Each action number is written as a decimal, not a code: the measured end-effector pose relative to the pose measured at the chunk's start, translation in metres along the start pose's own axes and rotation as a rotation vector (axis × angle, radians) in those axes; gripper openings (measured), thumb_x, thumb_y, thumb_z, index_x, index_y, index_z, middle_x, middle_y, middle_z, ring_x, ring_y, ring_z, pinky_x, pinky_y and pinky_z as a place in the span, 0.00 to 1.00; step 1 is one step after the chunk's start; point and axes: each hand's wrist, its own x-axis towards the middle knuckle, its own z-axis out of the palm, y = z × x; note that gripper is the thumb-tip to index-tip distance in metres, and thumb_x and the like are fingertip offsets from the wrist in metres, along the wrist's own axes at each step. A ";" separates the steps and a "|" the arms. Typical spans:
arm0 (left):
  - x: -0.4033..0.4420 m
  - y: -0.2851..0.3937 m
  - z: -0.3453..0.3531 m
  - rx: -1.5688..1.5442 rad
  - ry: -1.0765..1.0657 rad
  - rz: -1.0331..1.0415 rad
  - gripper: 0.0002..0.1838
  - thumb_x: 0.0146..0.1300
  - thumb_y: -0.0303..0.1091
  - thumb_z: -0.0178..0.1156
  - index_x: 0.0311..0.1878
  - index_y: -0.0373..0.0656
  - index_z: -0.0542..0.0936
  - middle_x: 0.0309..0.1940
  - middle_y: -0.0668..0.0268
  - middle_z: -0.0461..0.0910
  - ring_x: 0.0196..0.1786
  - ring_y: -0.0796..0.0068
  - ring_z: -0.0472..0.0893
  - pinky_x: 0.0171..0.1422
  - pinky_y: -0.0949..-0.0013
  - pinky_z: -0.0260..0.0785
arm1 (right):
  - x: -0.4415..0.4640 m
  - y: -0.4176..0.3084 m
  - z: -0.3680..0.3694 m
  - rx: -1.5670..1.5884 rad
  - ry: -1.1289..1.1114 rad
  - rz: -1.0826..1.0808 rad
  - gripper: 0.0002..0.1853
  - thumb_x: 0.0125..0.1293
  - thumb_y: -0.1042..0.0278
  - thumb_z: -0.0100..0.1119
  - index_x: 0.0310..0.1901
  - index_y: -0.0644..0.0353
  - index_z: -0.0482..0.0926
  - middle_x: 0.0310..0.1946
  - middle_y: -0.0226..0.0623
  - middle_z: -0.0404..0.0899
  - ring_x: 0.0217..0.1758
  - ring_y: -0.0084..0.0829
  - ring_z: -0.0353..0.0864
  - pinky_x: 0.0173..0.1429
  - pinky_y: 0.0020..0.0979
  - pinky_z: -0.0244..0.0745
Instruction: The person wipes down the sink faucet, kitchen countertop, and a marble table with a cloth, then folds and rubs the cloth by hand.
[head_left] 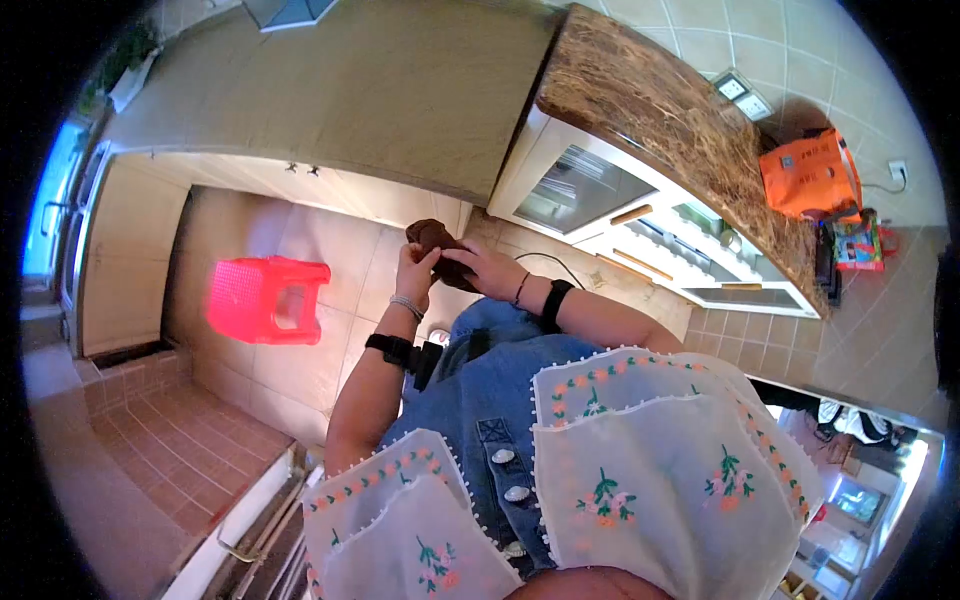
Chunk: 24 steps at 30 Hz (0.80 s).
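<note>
A dark brown cloth-like item is bunched up between my two hands, in front of my denim clothing. My left hand pinches its lower left edge, with the thumb pointing toward the other hand. On the right side my right hand grips it with bent fingers. Part of the brown item hangs below the right fingers. Both hands are close together, over the floor near the cabinet's corner.
A pink plastic stool stands on the tiled floor at the left. Behind the hands runs a grey-brown counter. A marbled counter at the right holds an orange bag. A dark cable lies near the white cabinets.
</note>
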 end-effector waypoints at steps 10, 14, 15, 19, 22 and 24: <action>0.041 -0.005 0.147 0.177 0.106 0.389 0.20 0.52 0.35 0.65 0.43 0.36 0.68 0.36 0.60 0.73 0.40 0.71 0.73 0.46 0.70 0.67 | -0.050 0.071 -0.111 -0.143 0.215 -0.092 0.24 0.55 0.73 0.54 0.56 0.49 0.67 0.51 0.48 0.68 0.49 0.49 0.72 0.53 0.40 0.70; 0.023 0.023 0.257 0.430 0.213 0.665 0.19 0.54 0.34 0.63 0.43 0.35 0.68 0.39 0.55 0.72 0.43 0.66 0.73 0.47 0.68 0.67 | -0.083 0.100 -0.193 -0.405 0.439 -0.073 0.21 0.52 0.73 0.53 0.51 0.48 0.73 0.53 0.48 0.68 0.51 0.47 0.71 0.53 0.40 0.69; 0.019 0.029 0.283 0.384 0.183 0.727 0.19 0.54 0.33 0.62 0.44 0.35 0.68 0.39 0.55 0.72 0.42 0.63 0.73 0.46 0.67 0.67 | -0.090 0.105 -0.212 -0.423 0.528 -0.072 0.22 0.49 0.76 0.53 0.50 0.49 0.74 0.53 0.46 0.69 0.52 0.46 0.70 0.53 0.41 0.67; 0.009 0.056 0.370 0.392 0.110 0.862 0.17 0.55 0.29 0.58 0.46 0.37 0.67 0.40 0.54 0.71 0.43 0.55 0.72 0.49 0.61 0.65 | -0.120 0.131 -0.272 -0.541 0.683 0.020 0.22 0.51 0.75 0.51 0.50 0.47 0.74 0.56 0.43 0.65 0.57 0.46 0.65 0.58 0.45 0.61; 0.021 0.056 0.411 0.706 0.221 1.021 0.16 0.54 0.25 0.56 0.46 0.39 0.67 0.43 0.53 0.69 0.47 0.53 0.69 0.51 0.56 0.62 | -0.134 0.160 -0.300 -0.665 0.569 0.154 0.24 0.55 0.71 0.52 0.56 0.46 0.69 0.62 0.43 0.58 0.63 0.46 0.57 0.62 0.47 0.56; 0.024 0.049 0.429 0.840 0.216 0.856 0.18 0.55 0.27 0.54 0.51 0.41 0.67 0.52 0.53 0.65 0.57 0.53 0.64 0.58 0.54 0.58 | -0.138 0.187 -0.303 -0.760 0.476 0.230 0.26 0.57 0.68 0.52 0.60 0.47 0.65 0.64 0.43 0.54 0.67 0.46 0.52 0.65 0.49 0.52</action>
